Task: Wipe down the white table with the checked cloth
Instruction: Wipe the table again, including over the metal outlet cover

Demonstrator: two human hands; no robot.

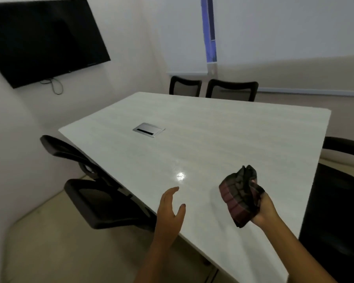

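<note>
The white table (213, 139) fills the middle of the head view, glossy with a light glare near its front. My right hand (264, 209) grips the dark red and black checked cloth (239, 195), bunched up and held a little above the table's near right part. My left hand (170, 211) hovers open over the table's near left edge, fingers relaxed and slightly spread, holding nothing.
A silver cable box (149, 130) is set into the tabletop. Black mesh chairs stand at the left (94, 180), at the far end (231, 89) and at the right (339, 201). A black screen (43, 37) hangs on the left wall.
</note>
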